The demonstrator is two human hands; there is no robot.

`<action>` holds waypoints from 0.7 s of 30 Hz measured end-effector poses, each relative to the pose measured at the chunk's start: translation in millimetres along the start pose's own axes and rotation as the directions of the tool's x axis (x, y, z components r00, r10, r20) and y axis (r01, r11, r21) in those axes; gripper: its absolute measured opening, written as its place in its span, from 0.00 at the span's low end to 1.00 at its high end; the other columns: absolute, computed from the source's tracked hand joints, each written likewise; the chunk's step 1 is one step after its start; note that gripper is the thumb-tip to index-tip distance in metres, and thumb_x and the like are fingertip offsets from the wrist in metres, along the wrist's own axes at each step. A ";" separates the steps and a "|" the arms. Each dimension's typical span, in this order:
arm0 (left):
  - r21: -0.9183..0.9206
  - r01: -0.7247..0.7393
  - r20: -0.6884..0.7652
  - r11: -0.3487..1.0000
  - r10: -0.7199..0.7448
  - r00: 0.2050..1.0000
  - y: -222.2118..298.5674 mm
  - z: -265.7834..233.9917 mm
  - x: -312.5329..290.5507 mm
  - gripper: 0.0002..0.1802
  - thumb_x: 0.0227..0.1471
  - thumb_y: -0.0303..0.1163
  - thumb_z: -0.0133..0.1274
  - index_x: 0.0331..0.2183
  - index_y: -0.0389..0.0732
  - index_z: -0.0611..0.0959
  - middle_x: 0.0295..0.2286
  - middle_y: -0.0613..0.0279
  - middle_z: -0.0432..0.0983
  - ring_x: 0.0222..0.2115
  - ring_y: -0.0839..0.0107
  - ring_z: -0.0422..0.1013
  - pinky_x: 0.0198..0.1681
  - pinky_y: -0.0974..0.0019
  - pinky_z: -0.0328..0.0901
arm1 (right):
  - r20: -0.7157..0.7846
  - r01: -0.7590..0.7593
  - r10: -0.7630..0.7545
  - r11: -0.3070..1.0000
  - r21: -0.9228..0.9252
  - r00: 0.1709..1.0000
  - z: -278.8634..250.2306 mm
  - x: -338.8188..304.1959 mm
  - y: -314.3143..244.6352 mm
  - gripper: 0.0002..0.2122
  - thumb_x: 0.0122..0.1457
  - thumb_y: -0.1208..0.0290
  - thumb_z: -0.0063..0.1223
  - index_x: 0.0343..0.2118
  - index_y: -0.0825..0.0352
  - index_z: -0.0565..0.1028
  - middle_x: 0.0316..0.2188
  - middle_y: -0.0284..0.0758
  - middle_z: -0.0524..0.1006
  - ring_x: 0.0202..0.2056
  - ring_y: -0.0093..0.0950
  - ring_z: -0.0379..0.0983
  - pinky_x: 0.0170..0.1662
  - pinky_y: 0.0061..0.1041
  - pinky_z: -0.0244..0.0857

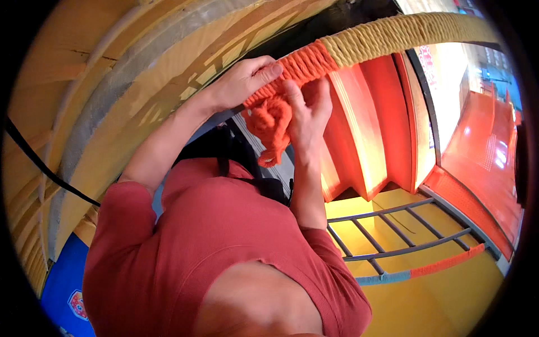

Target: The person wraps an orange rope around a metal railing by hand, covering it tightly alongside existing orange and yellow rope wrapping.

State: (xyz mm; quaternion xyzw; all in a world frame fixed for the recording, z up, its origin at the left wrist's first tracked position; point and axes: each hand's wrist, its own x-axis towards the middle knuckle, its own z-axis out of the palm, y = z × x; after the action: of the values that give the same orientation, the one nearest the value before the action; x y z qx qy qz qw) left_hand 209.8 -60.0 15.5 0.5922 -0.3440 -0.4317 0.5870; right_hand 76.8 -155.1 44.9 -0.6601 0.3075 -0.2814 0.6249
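Note:
A curved handrail (412,35) crosses the top, wound tightly with tan rope toward the right and orange rope (307,63) nearer me. My left hand (242,83) curls over the orange-wound stretch, its thumb lying along the coils and its other fingers partly hidden behind the rail. Just below the rail, my right hand (309,115) is closed, thumb up, against the orange rope; its fingertips are partly out of sight. A loose orange rope bundle (270,124) hangs between my two wrists, with a loop dangling at its bottom.
Red-orange steps (370,129) descend beyond the rail. A dark metal railing (393,250), its lower bar wound in orange and grey-blue, stands at lower right before yellow panels. A curved tan wall with a grey band (84,146) rises at left, near a black cable (48,168).

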 end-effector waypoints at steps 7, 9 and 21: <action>-0.101 0.011 -0.065 0.995 -0.018 0.998 -5.9 6.1 -5.3 0.28 0.58 0.52 0.50 0.39 0.32 0.79 0.31 0.60 0.77 0.34 0.77 0.69 0.40 0.69 0.65 | -0.028 0.108 -0.109 0.994 -0.033 0.994 2.0 -7.4 16.3 0.14 0.59 0.81 0.51 0.48 0.77 0.70 0.41 0.39 0.78 0.41 0.24 0.75 0.46 0.20 0.67; -0.081 0.019 -0.056 0.997 -0.024 0.998 -4.2 6.3 -2.8 0.26 0.59 0.51 0.49 0.38 0.33 0.78 0.31 0.62 0.76 0.34 0.78 0.68 0.40 0.70 0.65 | -0.045 0.157 -0.159 0.987 -0.043 0.986 2.0 -7.4 15.1 0.13 0.59 0.81 0.52 0.48 0.76 0.70 0.40 0.40 0.78 0.40 0.24 0.75 0.45 0.20 0.67; -0.184 -0.039 0.128 0.982 0.063 0.990 -14.9 -8.8 9.3 0.28 0.60 0.50 0.48 0.49 0.34 0.75 0.38 0.65 0.75 0.40 0.81 0.68 0.45 0.72 0.65 | -0.009 0.132 -0.132 0.991 0.012 0.991 7.6 2.2 12.2 0.18 0.57 0.78 0.56 0.51 0.73 0.69 0.34 0.35 0.78 0.34 0.20 0.75 0.34 0.16 0.68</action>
State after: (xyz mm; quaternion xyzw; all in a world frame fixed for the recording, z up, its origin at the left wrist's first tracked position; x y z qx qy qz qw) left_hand 220.0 -63.9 -0.8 0.4972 -0.3571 -0.4845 0.6249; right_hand 83.4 -152.2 32.2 -0.6741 0.2638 -0.3266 0.6077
